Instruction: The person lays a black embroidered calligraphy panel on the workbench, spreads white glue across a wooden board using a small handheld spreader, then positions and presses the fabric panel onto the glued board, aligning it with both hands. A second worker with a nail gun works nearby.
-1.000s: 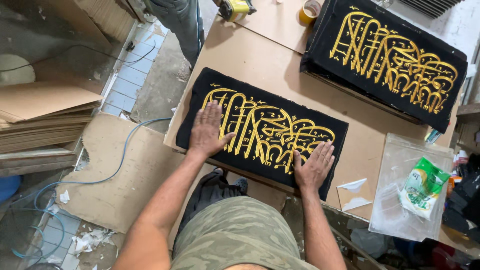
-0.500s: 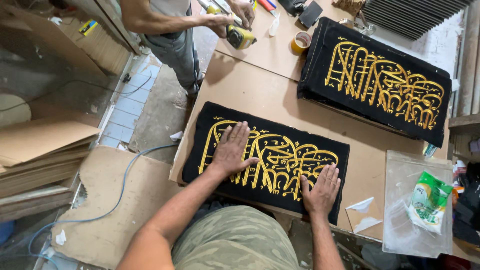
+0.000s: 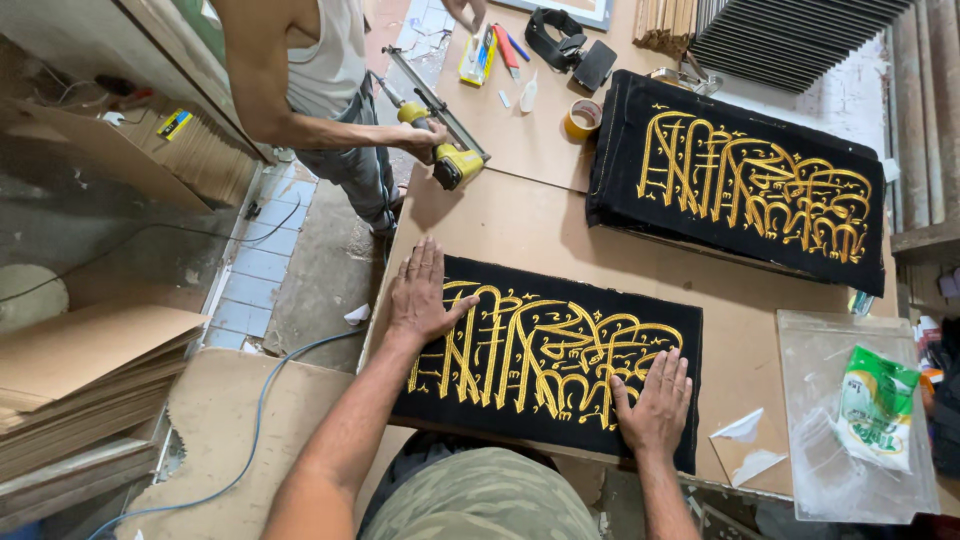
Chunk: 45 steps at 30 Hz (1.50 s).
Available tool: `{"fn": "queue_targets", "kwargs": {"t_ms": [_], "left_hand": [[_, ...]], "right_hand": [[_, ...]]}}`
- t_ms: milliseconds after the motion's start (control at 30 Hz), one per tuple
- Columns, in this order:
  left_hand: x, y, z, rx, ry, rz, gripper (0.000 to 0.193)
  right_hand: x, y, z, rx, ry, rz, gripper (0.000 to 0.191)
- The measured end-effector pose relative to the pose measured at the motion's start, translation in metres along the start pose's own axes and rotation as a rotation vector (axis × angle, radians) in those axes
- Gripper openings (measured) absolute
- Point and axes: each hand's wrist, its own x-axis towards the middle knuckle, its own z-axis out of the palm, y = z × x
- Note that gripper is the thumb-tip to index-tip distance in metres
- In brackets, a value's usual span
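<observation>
1 green-white packet (image 3: 878, 407), probably inside clear bag (image 3: 812, 350), table's right edge

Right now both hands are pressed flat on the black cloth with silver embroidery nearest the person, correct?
Not quite: the embroidery is gold, not silver. The head view shows the left hand and right hand pressed flat on the nearest black cloth.

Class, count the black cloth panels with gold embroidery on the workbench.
2. One black panel lies near the bench's front edge under the left hand and right hand; the other panel lies farther back, untouched.
</observation>
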Motion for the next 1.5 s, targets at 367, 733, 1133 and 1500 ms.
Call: {"fn": "queue_targets", "kwargs": {"t_ms": [367,733,1133,1500], "left_hand": [[-0.025,0.01,-0.002,0.021,0.111,-0.056,0.117],[-0.198,0.036,0.002,0.014,0.214,-0.111,0.11],[-0.363,0.144,0.051,-0.319,0.362,-0.736,0.11],[-0.378,0.301,0.113,-2.108,0.014,-0.988,0.053]], "right_hand": [[-0.01,0.003,0.0,-0.037,-0.005,0.016,0.1],[-0.055,0.026,-0.01,-0.034,-0.013,-0.02,0.101],[-0.212,0.112,-0.069,0.536,0.216,0.163,0.066],[-0.259,0.302,-0.045,1.127,0.388,1.019,0.065]]}}
